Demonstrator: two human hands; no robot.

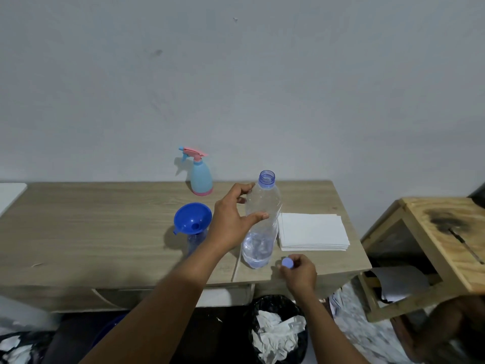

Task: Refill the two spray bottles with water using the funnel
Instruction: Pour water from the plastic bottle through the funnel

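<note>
A clear plastic water bottle (pixel 262 219) stands uncapped on the wooden table (pixel 105 227), about a third full. My left hand (pixel 233 219) grips its upper body from the left. My right hand (pixel 299 274) holds the bottle's blue cap (pixel 287 262) just above the table's front edge, to the right of the bottle's base. A blue funnel (pixel 192 218) sits in the neck of a clear spray bottle (pixel 195 241) whose body is partly hidden behind my left forearm. A light blue spray bottle (pixel 200 174) with a pink trigger head stands at the back by the wall.
A stack of white paper napkins (pixel 313 231) lies right of the water bottle. A black bin (pixel 278 332) with crumpled paper sits on the floor below the table's front edge. A wooden stool (pixel 441 248) stands to the right.
</note>
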